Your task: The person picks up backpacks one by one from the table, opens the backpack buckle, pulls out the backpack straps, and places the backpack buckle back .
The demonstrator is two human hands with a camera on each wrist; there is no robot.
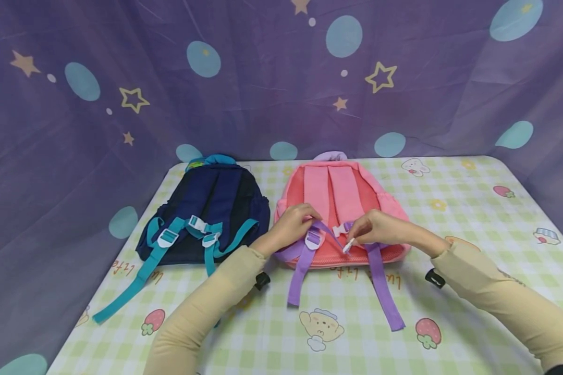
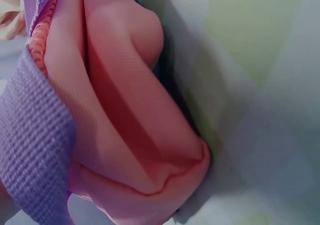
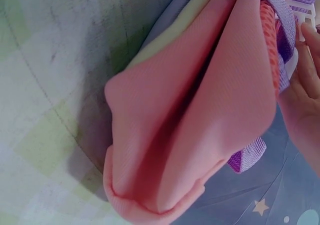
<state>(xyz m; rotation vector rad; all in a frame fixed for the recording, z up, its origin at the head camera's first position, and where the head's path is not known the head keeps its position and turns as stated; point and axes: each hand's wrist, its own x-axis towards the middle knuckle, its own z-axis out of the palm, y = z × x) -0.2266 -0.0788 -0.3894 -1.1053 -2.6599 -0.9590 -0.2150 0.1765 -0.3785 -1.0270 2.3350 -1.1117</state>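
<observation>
A pink backpack [image 1: 309, 182] lies with its straps facing up in the head view. My left hand [image 1: 291, 226] pinches a purple strap [image 1: 326, 227] over the backpack's left side. That strap slants down to a small white buckle piece [image 1: 349, 246], which the fingertips of my right hand [image 1: 382, 227] pinch. Another white buckle piece [image 1: 340, 229] lies just above, close to the right fingers. A white strap adjuster [image 1: 313, 239] sits below my left hand. In the wrist views, the backpack's pink side [image 2: 125, 100] and a purple strap [image 3: 280, 15] fill much of the picture.
A navy backpack [image 1: 202, 190] with teal straps [image 1: 145, 276] and white buckles lies to the left. Two purple strap ends [image 1: 384, 294] trail toward me over the checked tablecloth [image 1: 474, 224]. Behind the table hangs a purple curtain [image 1: 281, 99] with stars.
</observation>
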